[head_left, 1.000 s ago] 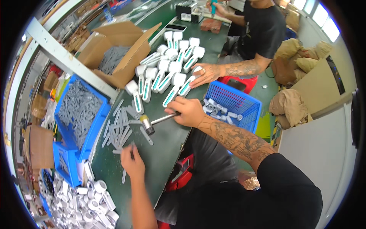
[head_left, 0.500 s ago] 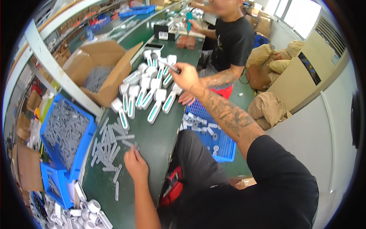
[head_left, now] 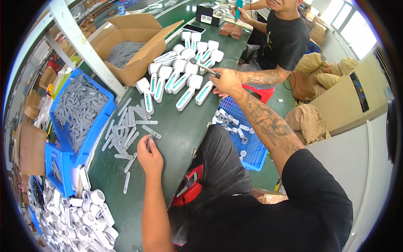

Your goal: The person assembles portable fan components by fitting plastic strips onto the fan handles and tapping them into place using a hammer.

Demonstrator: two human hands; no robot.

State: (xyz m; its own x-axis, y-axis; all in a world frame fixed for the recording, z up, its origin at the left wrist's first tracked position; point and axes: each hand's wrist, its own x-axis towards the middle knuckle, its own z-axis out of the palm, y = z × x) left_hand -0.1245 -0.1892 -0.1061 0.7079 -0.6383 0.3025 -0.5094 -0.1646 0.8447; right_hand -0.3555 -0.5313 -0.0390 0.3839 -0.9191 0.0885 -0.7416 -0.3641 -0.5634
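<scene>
My left hand (head_left: pixel 150 158) is closed in a pinch on a narrow grey plastic strip (head_left: pixel 150 142), mostly hidden by the fingers. It rests beside a loose pile of grey plastic strips (head_left: pixel 124 131) on the green bench. My right hand (head_left: pixel 228 80) grips a thin metal tool (head_left: pixel 205 68) with a dark round head, its shaft pointing far left. The head hangs over several white, shower-head-shaped pieces (head_left: pixel 181 97) with teal strips on their handles. A co-worker's hand (head_left: pixel 219 93) is close beside my right hand at the bench edge.
An open cardboard box (head_left: pixel 130 69) and a blue bin (head_left: pixel 84 109) hold grey parts. White pieces (head_left: pixel 79 218) are heaped at lower left. A blue basket (head_left: pixel 254 153) sits right of the bench. A co-worker (head_left: pixel 285 42) sits beyond, holding a teal tool (head_left: pixel 239 8).
The view has shifted, so the bench contents sit differently in the picture. My left thumb and finger now visibly pinch a strip. My right hand still holds the metal tool above the white pieces.
</scene>
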